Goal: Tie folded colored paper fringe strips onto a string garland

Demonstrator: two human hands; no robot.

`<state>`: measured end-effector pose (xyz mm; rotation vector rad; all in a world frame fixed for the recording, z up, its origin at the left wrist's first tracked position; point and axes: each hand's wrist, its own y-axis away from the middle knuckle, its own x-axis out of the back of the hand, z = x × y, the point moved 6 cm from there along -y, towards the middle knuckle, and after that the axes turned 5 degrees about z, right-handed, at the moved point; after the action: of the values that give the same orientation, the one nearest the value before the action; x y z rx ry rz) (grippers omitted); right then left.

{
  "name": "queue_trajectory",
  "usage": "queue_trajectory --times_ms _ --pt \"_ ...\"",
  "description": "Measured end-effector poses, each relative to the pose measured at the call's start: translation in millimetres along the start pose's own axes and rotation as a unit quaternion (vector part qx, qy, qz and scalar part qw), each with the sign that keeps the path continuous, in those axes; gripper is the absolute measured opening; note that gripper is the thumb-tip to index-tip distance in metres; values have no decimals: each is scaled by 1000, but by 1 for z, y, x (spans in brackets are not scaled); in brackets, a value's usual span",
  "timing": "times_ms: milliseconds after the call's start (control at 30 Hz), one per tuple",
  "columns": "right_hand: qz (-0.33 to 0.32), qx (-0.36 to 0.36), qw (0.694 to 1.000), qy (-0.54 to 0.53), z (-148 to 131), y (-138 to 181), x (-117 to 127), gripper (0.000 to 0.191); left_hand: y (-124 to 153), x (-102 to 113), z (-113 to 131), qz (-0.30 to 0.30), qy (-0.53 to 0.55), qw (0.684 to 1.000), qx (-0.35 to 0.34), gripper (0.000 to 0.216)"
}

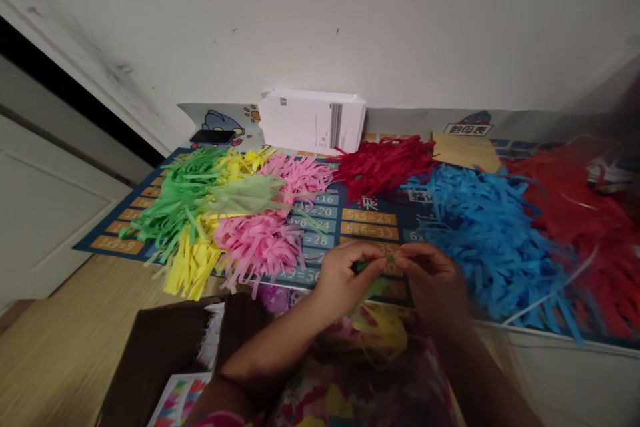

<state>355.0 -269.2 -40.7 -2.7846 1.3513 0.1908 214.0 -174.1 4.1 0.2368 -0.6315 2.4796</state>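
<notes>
Grip of left hand (341,275) and right hand (439,280) pinches one green piece (359,267) between two pink bunches (263,245) and one blue bunch (493,240)

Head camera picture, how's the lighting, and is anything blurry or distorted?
Head view: dim, muted light, darkening toward the right edge; head view: red strips at far right look hazy, and yellow strands below the left hand and right hand are smeared; head view: sums on the mat partly readable; head view: seemingly wide-angle stretching toward the edges.
</notes>
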Motion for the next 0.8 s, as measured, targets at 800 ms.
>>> queue_trajectory --times_ms 800 --pt "-119 189 964 143 -21 2 6 3 -3 -7 6 -63 -49 986 -144 16"
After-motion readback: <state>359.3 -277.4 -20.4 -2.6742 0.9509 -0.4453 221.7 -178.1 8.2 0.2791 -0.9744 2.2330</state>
